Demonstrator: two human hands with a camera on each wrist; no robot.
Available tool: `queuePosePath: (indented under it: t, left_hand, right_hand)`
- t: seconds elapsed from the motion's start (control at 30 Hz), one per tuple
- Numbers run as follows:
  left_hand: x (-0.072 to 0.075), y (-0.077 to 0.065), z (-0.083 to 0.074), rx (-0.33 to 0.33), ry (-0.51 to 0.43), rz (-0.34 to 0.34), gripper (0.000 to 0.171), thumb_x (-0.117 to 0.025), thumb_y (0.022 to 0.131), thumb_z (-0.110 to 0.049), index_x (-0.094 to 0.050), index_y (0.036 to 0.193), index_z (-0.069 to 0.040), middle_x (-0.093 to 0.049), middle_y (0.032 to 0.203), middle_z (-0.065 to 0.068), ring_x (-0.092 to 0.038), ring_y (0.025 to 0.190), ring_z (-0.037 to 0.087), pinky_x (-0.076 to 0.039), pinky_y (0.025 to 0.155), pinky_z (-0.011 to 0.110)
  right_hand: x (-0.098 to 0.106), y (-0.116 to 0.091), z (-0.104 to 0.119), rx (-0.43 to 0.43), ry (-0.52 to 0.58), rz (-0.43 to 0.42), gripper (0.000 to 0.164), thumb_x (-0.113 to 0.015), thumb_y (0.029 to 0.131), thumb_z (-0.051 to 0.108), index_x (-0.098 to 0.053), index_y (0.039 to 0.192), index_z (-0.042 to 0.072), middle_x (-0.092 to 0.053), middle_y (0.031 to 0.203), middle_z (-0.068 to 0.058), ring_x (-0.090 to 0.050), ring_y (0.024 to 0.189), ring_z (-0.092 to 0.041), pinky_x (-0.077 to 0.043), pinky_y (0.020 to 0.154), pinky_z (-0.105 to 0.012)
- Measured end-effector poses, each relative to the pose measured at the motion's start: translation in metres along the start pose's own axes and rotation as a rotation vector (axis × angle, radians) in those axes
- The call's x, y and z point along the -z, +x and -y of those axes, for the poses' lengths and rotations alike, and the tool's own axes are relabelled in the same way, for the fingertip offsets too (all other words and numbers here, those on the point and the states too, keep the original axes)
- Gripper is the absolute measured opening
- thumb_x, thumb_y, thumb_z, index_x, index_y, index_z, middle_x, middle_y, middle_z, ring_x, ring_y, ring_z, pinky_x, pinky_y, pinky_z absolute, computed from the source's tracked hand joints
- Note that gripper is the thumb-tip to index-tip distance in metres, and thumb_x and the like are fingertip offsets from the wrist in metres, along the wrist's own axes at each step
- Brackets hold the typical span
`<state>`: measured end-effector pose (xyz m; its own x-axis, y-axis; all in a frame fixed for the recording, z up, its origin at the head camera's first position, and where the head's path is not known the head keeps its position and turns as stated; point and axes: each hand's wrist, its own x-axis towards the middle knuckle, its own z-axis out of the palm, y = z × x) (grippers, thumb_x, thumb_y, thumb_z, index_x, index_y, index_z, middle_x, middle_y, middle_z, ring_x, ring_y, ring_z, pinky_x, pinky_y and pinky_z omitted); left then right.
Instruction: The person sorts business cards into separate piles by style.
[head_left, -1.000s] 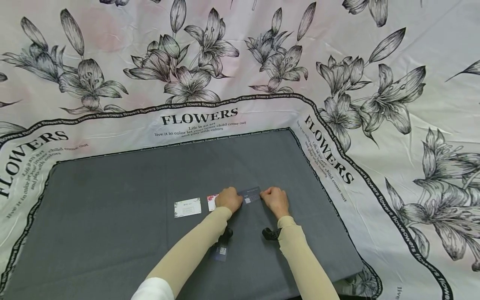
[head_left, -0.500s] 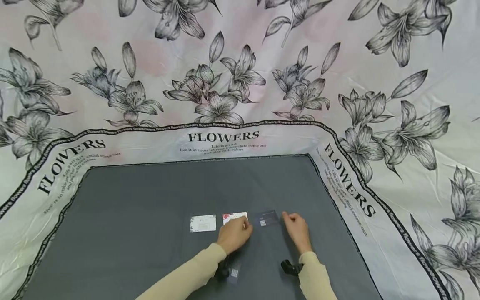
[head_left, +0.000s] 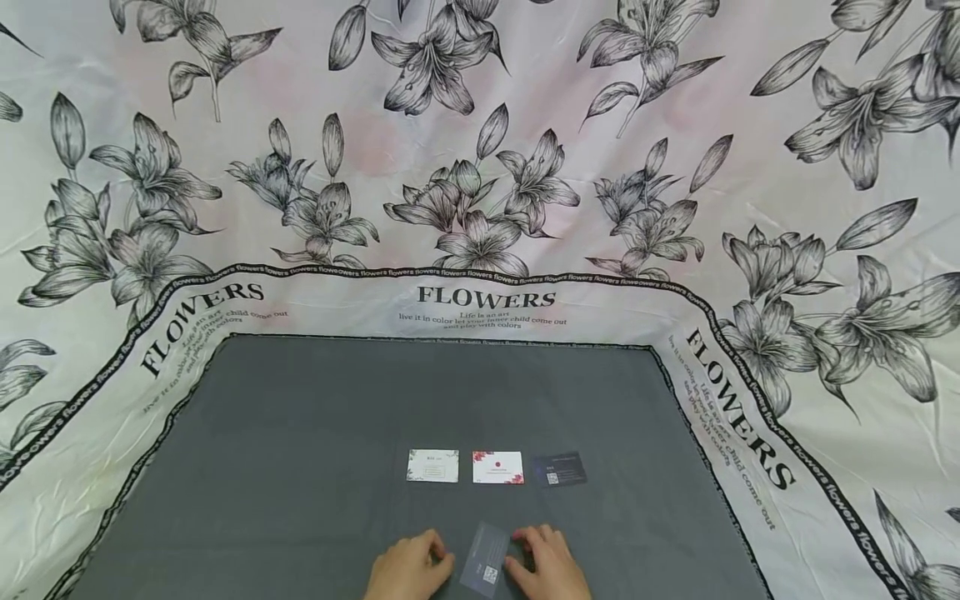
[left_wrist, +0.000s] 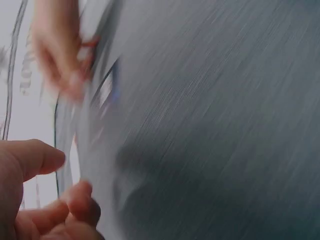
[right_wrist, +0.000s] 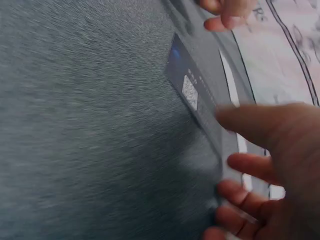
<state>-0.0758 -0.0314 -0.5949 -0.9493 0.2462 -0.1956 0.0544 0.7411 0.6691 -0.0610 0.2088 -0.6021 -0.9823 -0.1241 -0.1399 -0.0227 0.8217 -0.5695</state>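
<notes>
A dark business card [head_left: 485, 560] with a small QR code lies tilted on the grey cloth, between my two hands. To its left is my left hand [head_left: 410, 568], fingers loosely bent and holding nothing; the left wrist view shows its thumb [left_wrist: 47, 157] apart from the fingers. My right hand [head_left: 550, 567] is at the card's right edge, thumb and fingers spread. In the right wrist view the thumb is over or beside the dark card [right_wrist: 192, 90]; whether it touches cannot be told.
Farther back, a row holds a white card with grey leaf corners [head_left: 432, 466], a white card with red flowers [head_left: 497, 467] and another dark card [head_left: 561, 469]. The grey cloth [head_left: 300, 467] has a printed "FLOWERS" border [head_left: 487, 307].
Both hands have drawn back from the row of cards toward me, to either side of the nearer dark card. The red-flowered card is now uncovered. The head view has tilted up and shifted left.
</notes>
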Motion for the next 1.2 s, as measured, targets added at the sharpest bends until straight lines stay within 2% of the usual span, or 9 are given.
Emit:
queuePosePath:
  t: [0.07,0.13,0.2,0.3,0.5,0.67,0.93,1.07,1.2]
  left_hand:
    - [-0.012,-0.007,-0.002,0.037,0.027,0.059,0.028,-0.065,0.083,-0.046,-0.06,0.085,-0.019,-0.052,0.062,-0.008,-0.049,0.052,0.012,-0.038,0.049,0.036]
    - [-0.022,-0.011,-0.004,0.065,0.043,0.121,0.036,-0.064,0.083,-0.052,-0.057,0.09,-0.018,-0.056,0.071,-0.003,-0.053,0.058,0.019,-0.041,0.054,0.043]
    - [-0.029,-0.014,-0.005,0.087,0.062,0.152,0.04,-0.062,0.083,-0.056,-0.054,0.092,-0.018,-0.056,0.079,-0.001,-0.056,0.064,0.025,-0.042,0.059,0.048]
    - [-0.034,-0.017,-0.006,0.116,0.079,0.169,0.04,-0.062,0.084,-0.055,-0.05,0.094,-0.018,-0.054,0.084,0.001,-0.056,0.065,0.029,-0.042,0.06,0.052]
    - [-0.039,-0.019,-0.005,0.112,0.088,0.141,0.038,-0.062,0.084,-0.053,-0.05,0.095,-0.018,-0.053,0.086,0.0,-0.055,0.062,0.029,-0.042,0.059,0.05]
    - [-0.042,-0.02,-0.006,0.096,0.078,0.119,0.037,-0.066,0.083,-0.048,-0.05,0.097,-0.018,-0.052,0.086,0.0,-0.055,0.062,0.029,-0.041,0.057,0.05]
    - [-0.042,-0.015,-0.006,-0.023,0.153,0.011,0.037,-0.068,0.083,-0.041,-0.052,0.105,-0.016,-0.053,0.087,-0.002,-0.05,0.054,0.016,-0.043,0.049,0.037]
    - [-0.039,-0.015,-0.007,0.002,0.126,0.044,0.036,-0.068,0.084,-0.039,-0.053,0.106,-0.015,-0.054,0.089,-0.001,-0.052,0.056,0.019,-0.044,0.052,0.04]
    - [-0.037,-0.013,-0.009,0.033,0.086,0.06,0.036,-0.069,0.082,-0.038,-0.054,0.105,-0.015,-0.055,0.089,0.0,-0.055,0.059,0.021,-0.044,0.054,0.044]
  right_hand:
    - [-0.005,-0.001,0.003,0.026,-0.056,0.053,0.059,-0.07,0.08,0.05,-0.059,0.122,0.01,-0.042,0.092,0.003,-0.033,0.082,-0.012,-0.032,0.061,-0.025]
    - [-0.011,-0.002,0.004,0.058,-0.11,0.073,0.075,-0.071,0.076,0.057,-0.055,0.129,0.007,-0.038,0.094,0.002,-0.03,0.082,-0.014,-0.031,0.061,-0.024]
    - [-0.016,-0.003,0.004,0.082,-0.163,0.07,0.081,-0.071,0.073,0.062,-0.054,0.131,0.008,-0.035,0.094,0.002,-0.027,0.081,-0.014,-0.029,0.061,-0.024]
    - [-0.022,-0.003,0.007,0.103,-0.211,0.063,0.078,-0.072,0.071,0.062,-0.056,0.128,0.011,-0.036,0.095,0.002,-0.028,0.082,-0.014,-0.03,0.063,-0.026]
    - [-0.02,-0.001,0.016,0.041,-0.193,0.097,0.073,-0.079,0.07,0.052,-0.055,0.126,0.01,-0.044,0.105,-0.003,-0.037,0.09,-0.019,-0.039,0.071,-0.035]
    - [-0.012,0.001,0.025,0.007,-0.181,0.127,0.071,-0.083,0.067,0.045,-0.054,0.121,0.009,-0.044,0.107,-0.004,-0.037,0.093,-0.021,-0.04,0.075,-0.037]
    - [-0.003,0.015,0.034,0.128,-0.261,0.072,0.071,-0.086,0.062,0.042,-0.054,0.113,0.005,-0.044,0.098,-0.004,-0.034,0.085,-0.018,-0.039,0.068,-0.033]
    - [-0.001,0.019,0.032,0.114,-0.148,0.082,0.063,-0.086,0.063,0.04,-0.054,0.106,0.007,-0.042,0.096,-0.003,-0.034,0.086,-0.018,-0.036,0.07,-0.031]
    - [0.002,0.024,0.023,0.039,0.131,0.094,0.04,-0.079,0.074,0.029,-0.055,0.099,0.008,-0.047,0.093,-0.002,-0.038,0.086,-0.016,-0.036,0.07,-0.026]
